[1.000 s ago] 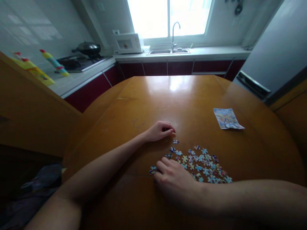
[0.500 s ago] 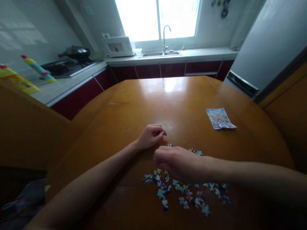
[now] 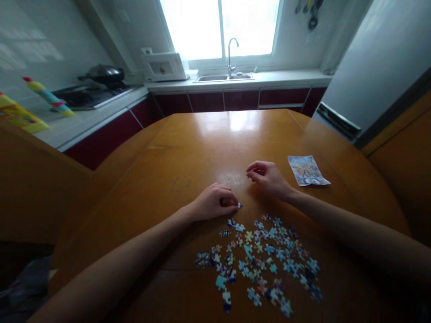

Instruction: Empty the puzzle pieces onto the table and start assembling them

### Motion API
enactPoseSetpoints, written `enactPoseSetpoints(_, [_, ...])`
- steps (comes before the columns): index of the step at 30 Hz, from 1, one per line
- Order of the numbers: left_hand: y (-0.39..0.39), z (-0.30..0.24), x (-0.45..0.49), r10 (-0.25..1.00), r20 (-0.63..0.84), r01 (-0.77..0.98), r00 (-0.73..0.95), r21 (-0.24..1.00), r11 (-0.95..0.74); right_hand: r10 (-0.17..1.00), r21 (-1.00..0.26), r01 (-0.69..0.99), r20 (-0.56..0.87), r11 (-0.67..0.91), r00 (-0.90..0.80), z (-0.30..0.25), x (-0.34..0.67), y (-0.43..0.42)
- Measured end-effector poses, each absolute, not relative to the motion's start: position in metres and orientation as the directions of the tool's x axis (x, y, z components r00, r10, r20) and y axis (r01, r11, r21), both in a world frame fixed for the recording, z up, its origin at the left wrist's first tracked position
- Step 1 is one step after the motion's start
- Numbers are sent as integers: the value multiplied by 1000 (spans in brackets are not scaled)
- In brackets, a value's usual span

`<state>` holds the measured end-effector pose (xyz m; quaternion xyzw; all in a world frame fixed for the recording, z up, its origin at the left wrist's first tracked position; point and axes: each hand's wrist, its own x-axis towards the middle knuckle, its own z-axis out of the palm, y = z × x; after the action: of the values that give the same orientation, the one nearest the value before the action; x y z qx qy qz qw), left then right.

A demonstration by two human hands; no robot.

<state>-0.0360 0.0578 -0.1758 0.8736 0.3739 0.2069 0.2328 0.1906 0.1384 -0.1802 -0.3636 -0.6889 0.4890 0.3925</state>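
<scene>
The largest thing in view is the orange-brown wooden table [image 3: 188, 143], with the pale refrigerator [image 3: 357, 67] beyond its right side. On the counter at the left stand a yellow bottle [image 3: 20, 114] and a slimmer yellow-and-blue bottle [image 3: 50, 96] with a red cap; their labels are too blurred to read. The right hand [image 3: 267, 177] hovers or rests just above the tabletop, fingers curled and tips close together; whether they pinch anything I cannot tell. The left hand [image 3: 213, 202] lies on the table, half-curled, thumb and forefinger drawn close. Near the right hand, on its outer side, is a colourful printed sheet [image 3: 308, 171], its lettering illegible. The loose puzzle pieces [image 3: 270, 248] spread over the table nearer the body than both hands, mostly light blue. Smallest is a single piece [image 3: 239, 205] at the left fingertips, seemingly touching them; a firm grip cannot be made out.
</scene>
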Motion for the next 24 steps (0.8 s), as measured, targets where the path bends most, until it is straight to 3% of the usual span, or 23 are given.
enactPoseSetpoints(8, [53, -180, -31, 879, 178, 623, 442, 644, -444, 841, -962, 118, 153, 248, -519, -191, 188, 127])
enactPoseSetpoints(15, [54, -177, -28, 869, 167, 621, 466, 638, -455, 765, -896, 184, 220, 404, -606, -188, 191, 118])
enactPoseSetpoints(24, [52, -176, -25, 861, 178, 593, 476, 658, -464, 681, -857, 240, 162, 455, -715, -182, 193, 110])
